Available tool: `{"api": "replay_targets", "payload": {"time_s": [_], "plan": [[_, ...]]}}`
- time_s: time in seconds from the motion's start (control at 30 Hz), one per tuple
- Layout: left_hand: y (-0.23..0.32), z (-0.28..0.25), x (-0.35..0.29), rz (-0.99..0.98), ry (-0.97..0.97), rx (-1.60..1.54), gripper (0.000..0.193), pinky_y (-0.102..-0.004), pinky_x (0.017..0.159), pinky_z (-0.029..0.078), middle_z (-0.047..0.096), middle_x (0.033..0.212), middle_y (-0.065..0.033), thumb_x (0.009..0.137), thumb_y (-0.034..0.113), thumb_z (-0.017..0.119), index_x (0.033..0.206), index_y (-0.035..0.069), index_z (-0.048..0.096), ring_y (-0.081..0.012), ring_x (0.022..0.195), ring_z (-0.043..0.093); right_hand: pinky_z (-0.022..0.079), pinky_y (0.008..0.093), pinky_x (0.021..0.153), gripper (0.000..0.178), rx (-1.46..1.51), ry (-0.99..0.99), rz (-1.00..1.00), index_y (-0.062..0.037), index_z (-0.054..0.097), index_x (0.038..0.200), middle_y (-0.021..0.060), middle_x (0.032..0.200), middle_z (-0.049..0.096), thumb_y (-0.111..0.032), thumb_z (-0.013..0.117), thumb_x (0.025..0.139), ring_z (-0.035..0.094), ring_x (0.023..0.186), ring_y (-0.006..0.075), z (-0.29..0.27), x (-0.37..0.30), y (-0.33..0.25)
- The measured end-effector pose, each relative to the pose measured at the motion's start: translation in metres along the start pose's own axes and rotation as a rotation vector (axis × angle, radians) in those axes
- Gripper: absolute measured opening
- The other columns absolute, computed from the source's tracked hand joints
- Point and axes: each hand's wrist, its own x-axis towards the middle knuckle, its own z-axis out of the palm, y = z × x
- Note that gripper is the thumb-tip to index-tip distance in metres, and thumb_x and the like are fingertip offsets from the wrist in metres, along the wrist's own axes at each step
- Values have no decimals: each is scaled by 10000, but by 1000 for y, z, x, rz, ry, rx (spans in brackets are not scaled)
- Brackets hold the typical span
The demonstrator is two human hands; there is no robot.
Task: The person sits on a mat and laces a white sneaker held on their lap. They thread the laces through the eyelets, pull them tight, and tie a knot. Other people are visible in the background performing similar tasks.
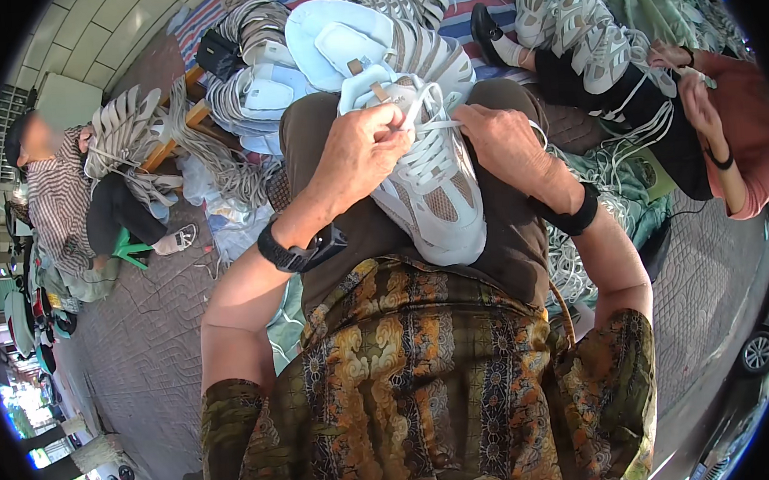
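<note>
Left hand (363,151) at shoe (434,177) edge, toe (452,241) clear

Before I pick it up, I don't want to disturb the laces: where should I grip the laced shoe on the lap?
Probably the toe of the laced shoe, from the patterned shirt's side: it points that way, rounded and uncovered, while left hand and right hand are at the laces.

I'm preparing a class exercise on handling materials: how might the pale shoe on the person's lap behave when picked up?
The shoe is probably light for its size, given its mesh panels. Its toe might hold some shape, as it looks domed, not collapsed. The white lace would likely flop, being thin and looped beside the right hand.
</note>
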Motion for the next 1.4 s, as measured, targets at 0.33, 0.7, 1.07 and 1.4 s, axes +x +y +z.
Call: {"api": "replay_targets", "payload": {"time_s": [0.33,0.7,1.07,1.4], "plan": [[15,-43,1,-123,-294,-299,127,-196,573,450,611,742,2,898,160,641,916,34,634,-51,632,546,463,440,583,172,-58,202,102,-38,577,1013,225,713,567,17,493,875,596,687,417,-30,-5,38],[14,-21,9,81,-174,168,156,-235,673,480,629,795,-10,842,19,580,996,27,603,-78,726,588,426,373,531,164,-84,305,364,-82,590,1050,188,628,526,-42,501,919,516,530,327,-87,-37,57],[10,12,-13,75,128,152,368,-284,647,489,649,844,-52,818,53,661,1163,77,537,-117,702,606,402,355,507,149,-63,314,367,-82,595,1042,168,598,493,-55,501,929,482,500,293,-84,-31,64],[3,12,-10,-86,70,-303,285,-207,536,411,596,788,39,824,39,640,1100,59,571,-39,585,494,458,478,645,146,-98,83,327,-49,603,1012,216,718,601,-97,533,893,609,737,416,-65,-32,74]]}}
